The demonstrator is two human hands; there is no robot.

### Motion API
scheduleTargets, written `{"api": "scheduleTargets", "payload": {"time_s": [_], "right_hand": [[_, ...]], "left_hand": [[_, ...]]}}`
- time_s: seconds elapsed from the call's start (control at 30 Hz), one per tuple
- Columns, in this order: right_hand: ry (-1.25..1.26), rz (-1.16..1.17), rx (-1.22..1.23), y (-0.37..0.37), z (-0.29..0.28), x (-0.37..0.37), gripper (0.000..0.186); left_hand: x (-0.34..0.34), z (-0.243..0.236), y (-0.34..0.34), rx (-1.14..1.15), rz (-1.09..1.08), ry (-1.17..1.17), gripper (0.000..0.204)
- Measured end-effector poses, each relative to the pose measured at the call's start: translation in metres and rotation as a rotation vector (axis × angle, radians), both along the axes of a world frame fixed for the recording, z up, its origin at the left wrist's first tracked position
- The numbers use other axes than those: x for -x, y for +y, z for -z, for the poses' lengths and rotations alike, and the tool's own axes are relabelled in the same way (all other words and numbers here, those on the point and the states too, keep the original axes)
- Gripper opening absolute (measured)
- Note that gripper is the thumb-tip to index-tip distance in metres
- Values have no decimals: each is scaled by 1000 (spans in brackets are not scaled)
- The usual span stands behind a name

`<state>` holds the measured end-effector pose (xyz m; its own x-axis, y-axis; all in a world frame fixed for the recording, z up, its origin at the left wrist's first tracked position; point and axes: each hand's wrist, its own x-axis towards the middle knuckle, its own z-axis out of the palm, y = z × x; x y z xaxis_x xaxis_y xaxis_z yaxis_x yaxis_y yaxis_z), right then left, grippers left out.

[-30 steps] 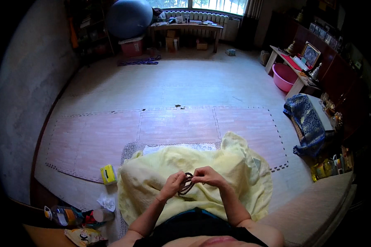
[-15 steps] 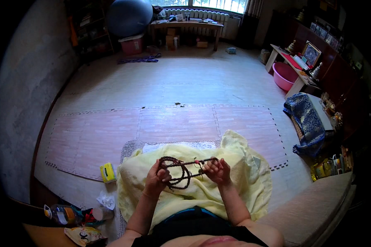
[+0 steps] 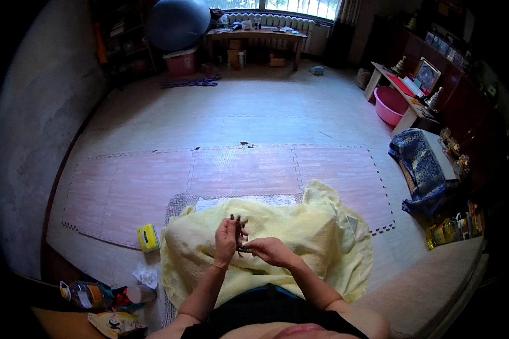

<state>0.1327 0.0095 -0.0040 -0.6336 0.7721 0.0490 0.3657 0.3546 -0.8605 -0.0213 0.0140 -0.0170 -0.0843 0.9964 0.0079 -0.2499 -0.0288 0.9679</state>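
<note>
My left hand (image 3: 226, 240) is closed round a dark brown beaded string (image 3: 238, 225), its loops gathered edge-on above and beside the fingers. My right hand (image 3: 268, 251) pinches the lower part of the same string, just right of my left hand. Both hands are over a pale yellow blanket (image 3: 328, 243) draped across my lap, with a grey patterned mat (image 3: 181, 201) showing beneath it. A yellow packet (image 3: 149, 238) lies left of the blanket.
Bottles (image 3: 83, 295) and a crumpled white tissue (image 3: 145, 276) lie at lower left. A padded seat (image 3: 418, 294) is at lower right. A blue cloth-draped box (image 3: 421, 169), pink basin (image 3: 390, 104), low table (image 3: 254, 35) and large exercise ball (image 3: 177, 25) stand farther off.
The loops were stretched wide between both hands half a second ago; now they are gathered narrow in my left hand, and my right hand has moved down and leftward beside it.
</note>
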Motion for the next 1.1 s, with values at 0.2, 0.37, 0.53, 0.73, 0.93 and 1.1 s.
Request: {"api": "scheduleTargets", "payload": {"time_s": [0.2, 0.37, 0.53, 0.73, 0.93, 1.1], "right_hand": [[166, 39, 11, 3, -12, -4, 12], [276, 229, -136, 5, 1, -6, 16], [587, 301, -118, 15, 38, 3, 50], [660, 116, 705, 6, 40, -7, 37], [700, 167, 846, 5, 44, -11, 23], [1131, 74, 1024, 2, 44, -9, 21]], "left_hand": [[-13, 3, -10, -39, 211, 194, 23], [-24, -3, -17, -11, 238, 24, 24], [-26, -9, -17, 52, 202, -161, 23], [-26, -5, -20, 70, 157, -189, 25], [-16, -1, -16, 3, 76, -88, 25], [0, 13, -12, 102, 228, -242, 21]]}}
